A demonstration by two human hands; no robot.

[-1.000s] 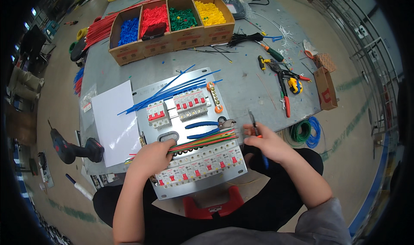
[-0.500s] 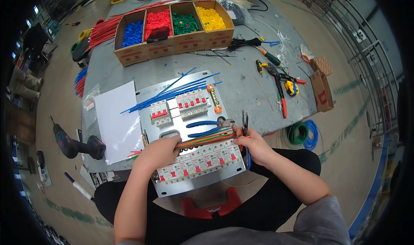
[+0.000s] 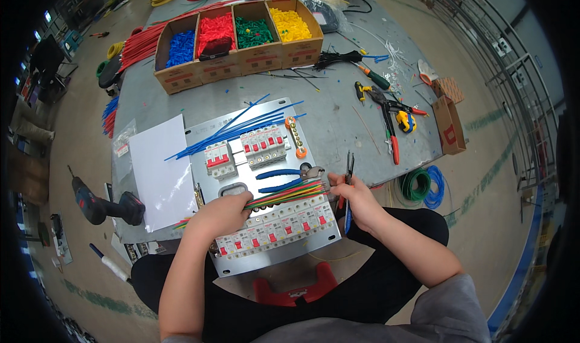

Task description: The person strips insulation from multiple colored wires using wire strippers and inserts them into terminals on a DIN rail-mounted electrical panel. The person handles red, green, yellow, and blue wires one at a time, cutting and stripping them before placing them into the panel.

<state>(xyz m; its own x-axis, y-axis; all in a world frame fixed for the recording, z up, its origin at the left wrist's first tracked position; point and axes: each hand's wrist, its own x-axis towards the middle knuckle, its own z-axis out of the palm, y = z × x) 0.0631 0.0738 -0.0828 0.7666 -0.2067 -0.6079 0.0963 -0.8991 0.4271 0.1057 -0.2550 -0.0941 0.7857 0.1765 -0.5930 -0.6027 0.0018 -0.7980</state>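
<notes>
My left hand is closed around a bundle of thin red, yellow and green wires, whose right ends fan out loose. The bundle lies across a metal mounting plate, just above a long row of circuit breakers. My right hand grips pliers with red and blue handles, their narrow jaws pointing up, to the right of the wire ends. Blue-handled cable cutters lie on the plate above the bundle. Higher up are two smaller breaker groups and several blue wires.
A divided cardboard box of blue, red, green and yellow caps stands at the back. Right on the table lie red-handled cutters and a yellow tape measure. White paper and a cordless drill are at left.
My right hand with the pliers has shifted slightly right, away from the wire ends. The ends now spread more loosely. My left hand keeps its hold on the bundle.
</notes>
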